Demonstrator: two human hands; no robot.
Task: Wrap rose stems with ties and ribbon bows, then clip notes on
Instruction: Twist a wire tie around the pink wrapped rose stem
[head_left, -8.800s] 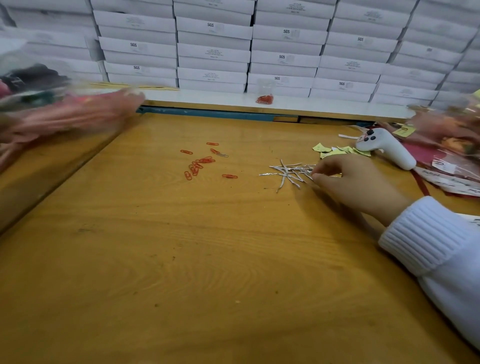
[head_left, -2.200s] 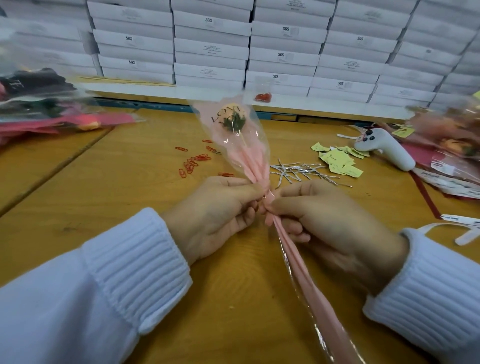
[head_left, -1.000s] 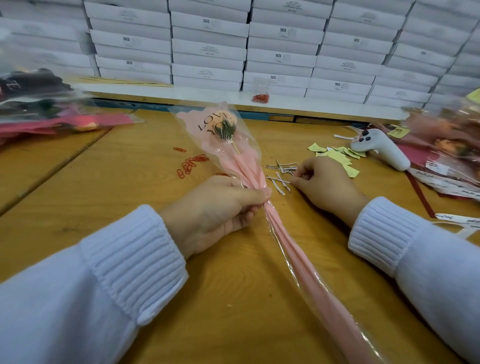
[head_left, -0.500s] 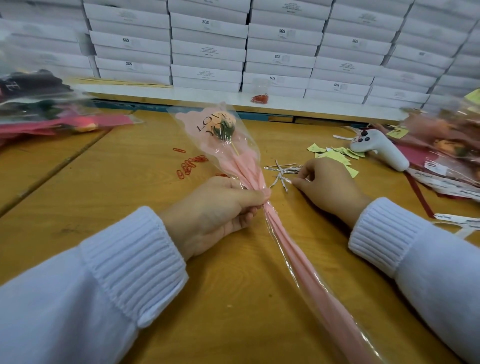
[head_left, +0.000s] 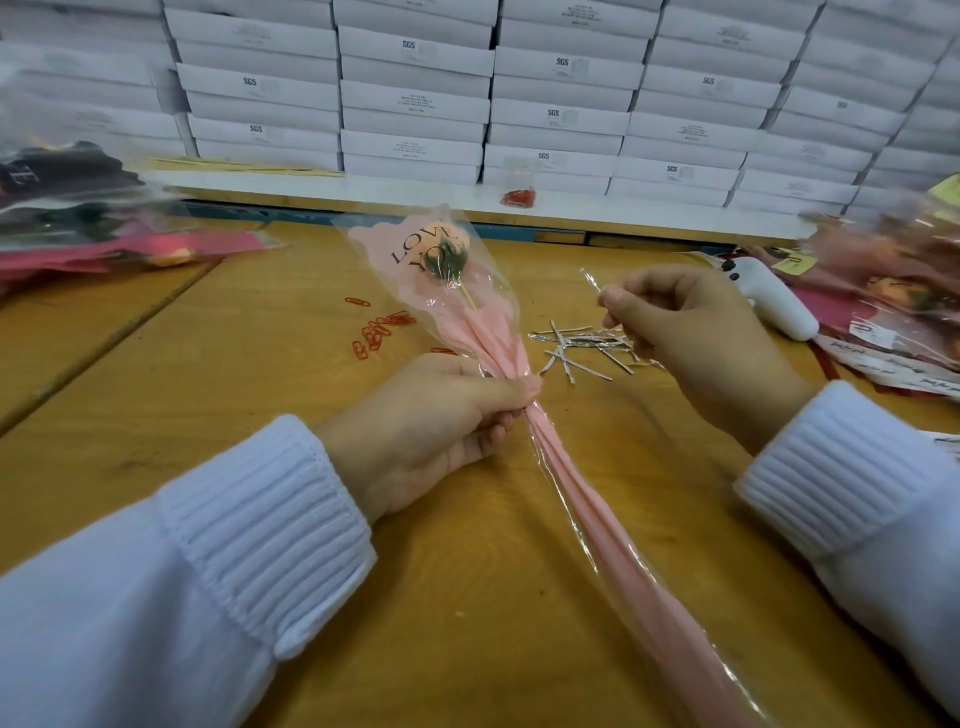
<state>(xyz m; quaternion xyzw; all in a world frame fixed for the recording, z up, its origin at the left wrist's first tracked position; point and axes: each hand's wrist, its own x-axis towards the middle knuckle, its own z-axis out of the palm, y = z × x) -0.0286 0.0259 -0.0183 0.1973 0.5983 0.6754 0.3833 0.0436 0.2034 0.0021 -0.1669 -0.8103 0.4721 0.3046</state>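
Two grips are at work over a wooden tabletop. The left grip has its fingers and thumb curled tight round the gathered neck of a wrapped rose, squeezing the pink paper and clear film together. Beyond that grip the wrap fans out to the rose head, under film printed "LOVE YOU". On the near side of it the long pink tail runs back toward the person.

The right grip is raised and well apart from the left. Its thumb and forefinger pinch one silver twist tie, whose free end sticks up and away from the fingers, and its other fingers are curled in. Between the two grips, partly under the right one, lies a loose heap of ties.

Red paper clips are scattered beyond the left grip, on the other side of the wrap from the ties. Just past the right grip lies a white tool, and farther out on that side is a blurred pile of wrapped flowers. Another pile lies well out from the left grip. Stacked white boxes stand behind everything.
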